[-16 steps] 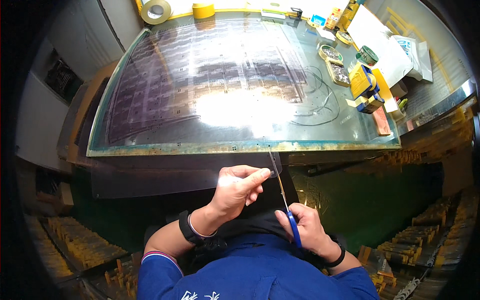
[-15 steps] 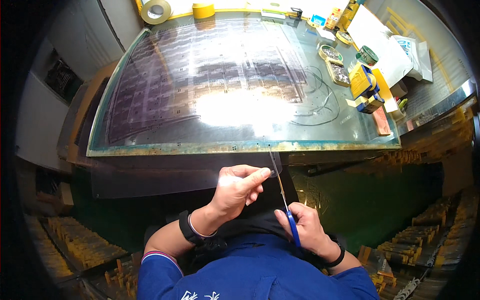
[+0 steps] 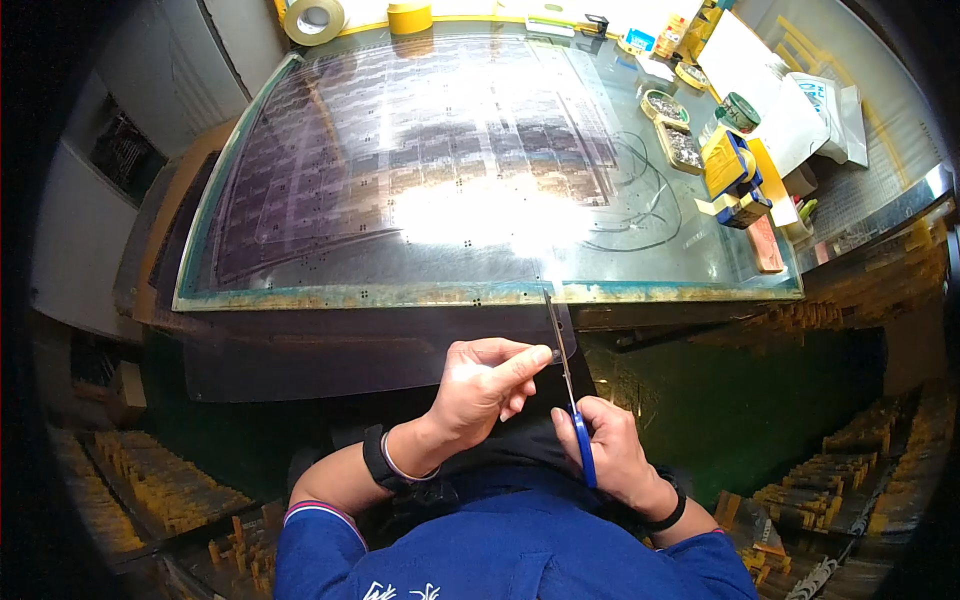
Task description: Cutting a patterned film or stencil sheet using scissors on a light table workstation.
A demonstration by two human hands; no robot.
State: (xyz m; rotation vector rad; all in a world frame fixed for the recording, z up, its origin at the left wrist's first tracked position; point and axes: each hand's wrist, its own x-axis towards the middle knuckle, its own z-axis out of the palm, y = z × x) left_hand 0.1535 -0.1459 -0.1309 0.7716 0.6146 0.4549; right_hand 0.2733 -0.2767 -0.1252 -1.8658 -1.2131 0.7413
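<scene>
Pinched between the thumb and fingers of my left hand (image 3: 482, 390) is the near right corner of a thin, dark transparent film sheet (image 3: 300, 362). This sheet hangs past the table's front edge. My right hand (image 3: 622, 450) grips a pair of scissors (image 3: 585, 455) by the blue handles. Its long, slim blades point away from me, along the film's right edge and just right of my left fingertips. The blades lie nearly together; whether film is between them I cannot tell.
A glass-topped table (image 3: 700, 275) carries large patterned film (image 3: 330, 170). On its right are a yellow-and-blue tape dispenser (image 3: 728, 165), small tins (image 3: 680, 148), a green tin (image 3: 738, 112) and a reddish block (image 3: 765, 245). Tape rolls (image 3: 314, 20) stand at the back.
My left hand has shifted slightly right and nearer with the film corner. The scissors have moved a little to the right, their blades still beside my left fingertips.
</scene>
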